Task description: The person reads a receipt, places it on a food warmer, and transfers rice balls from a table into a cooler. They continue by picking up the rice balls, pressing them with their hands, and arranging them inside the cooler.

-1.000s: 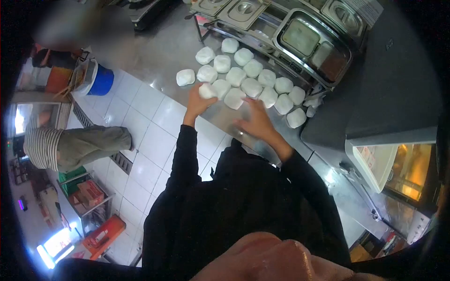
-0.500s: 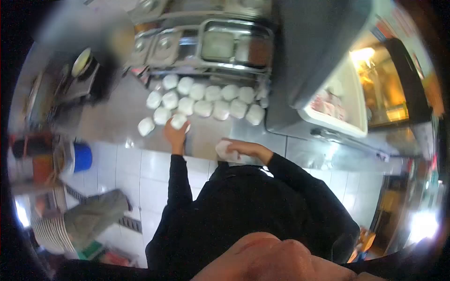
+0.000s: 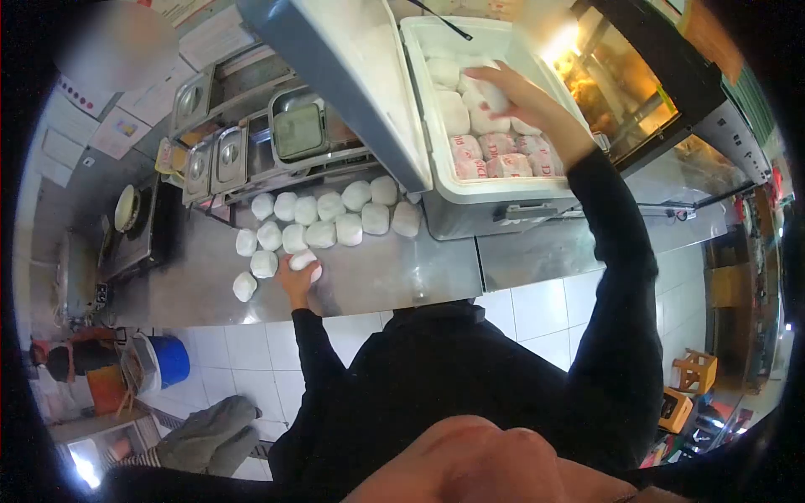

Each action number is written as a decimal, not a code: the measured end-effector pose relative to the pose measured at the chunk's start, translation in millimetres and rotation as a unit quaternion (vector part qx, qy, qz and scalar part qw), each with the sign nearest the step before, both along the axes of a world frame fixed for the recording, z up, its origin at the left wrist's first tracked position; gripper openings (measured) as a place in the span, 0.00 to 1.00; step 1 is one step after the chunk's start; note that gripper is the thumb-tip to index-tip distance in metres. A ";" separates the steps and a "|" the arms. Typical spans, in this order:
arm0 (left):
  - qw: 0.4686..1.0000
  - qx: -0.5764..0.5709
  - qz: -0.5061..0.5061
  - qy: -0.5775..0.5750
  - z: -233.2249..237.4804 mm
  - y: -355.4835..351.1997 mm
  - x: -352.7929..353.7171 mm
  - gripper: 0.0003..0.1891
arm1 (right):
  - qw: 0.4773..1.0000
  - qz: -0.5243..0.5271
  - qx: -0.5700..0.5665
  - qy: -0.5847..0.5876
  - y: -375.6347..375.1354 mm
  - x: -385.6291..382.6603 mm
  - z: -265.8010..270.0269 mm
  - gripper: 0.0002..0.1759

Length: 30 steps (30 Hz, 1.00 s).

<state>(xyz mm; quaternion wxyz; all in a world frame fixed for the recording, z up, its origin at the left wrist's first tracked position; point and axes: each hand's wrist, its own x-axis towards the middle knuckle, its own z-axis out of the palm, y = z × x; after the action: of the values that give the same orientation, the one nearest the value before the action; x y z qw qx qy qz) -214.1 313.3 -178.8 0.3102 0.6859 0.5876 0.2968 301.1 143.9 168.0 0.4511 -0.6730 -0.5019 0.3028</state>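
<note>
Left hand grips 1 packet; right hand grips a 2nd packet.
The 1st is at the steel counter, beside rows of white packets; the 2nd is inside the open cooler, near red-printed packets. Lidded pans stand behind the rows.

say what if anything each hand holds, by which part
Left hand: a white bundle, by its sides. Right hand: a second white bundle, apparently by opposite edges.
</note>
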 end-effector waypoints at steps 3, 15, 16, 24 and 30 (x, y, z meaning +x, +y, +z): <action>0.980 -0.097 0.016 -0.173 -8.0 -5.3 -6.5 0.40 | 0.994 0.012 -0.077 -0.080 65.5 39.5 -45.3 0.49; 0.811 -0.237 -0.029 -0.534 145.3 -187.4 15.9 0.47 | 0.994 -0.051 -0.087 -0.029 102.5 90.4 -117.0 0.33; 0.792 -0.240 -0.063 -0.558 157.5 -195.3 27.6 0.48 | 0.994 -0.045 -0.082 -0.052 103.0 92.8 -120.1 0.28; 0.557 -0.228 -0.343 -0.721 249.4 -220.5 177.5 0.44 | 0.955 0.136 0.035 -0.261 22.5 -2.3 9.0 0.24; 0.671 -0.107 -0.236 -0.695 337.0 -247.4 246.5 0.27 | 0.960 0.266 0.081 0.022 -122.4 -112.6 58.8 0.37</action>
<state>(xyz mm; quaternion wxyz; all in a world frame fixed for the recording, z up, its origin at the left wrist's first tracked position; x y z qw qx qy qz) 32.4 65.9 158.1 0.7597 0.3593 0.0481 0.5398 188.5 21.5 226.8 0.4185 -0.4696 -0.6754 0.3849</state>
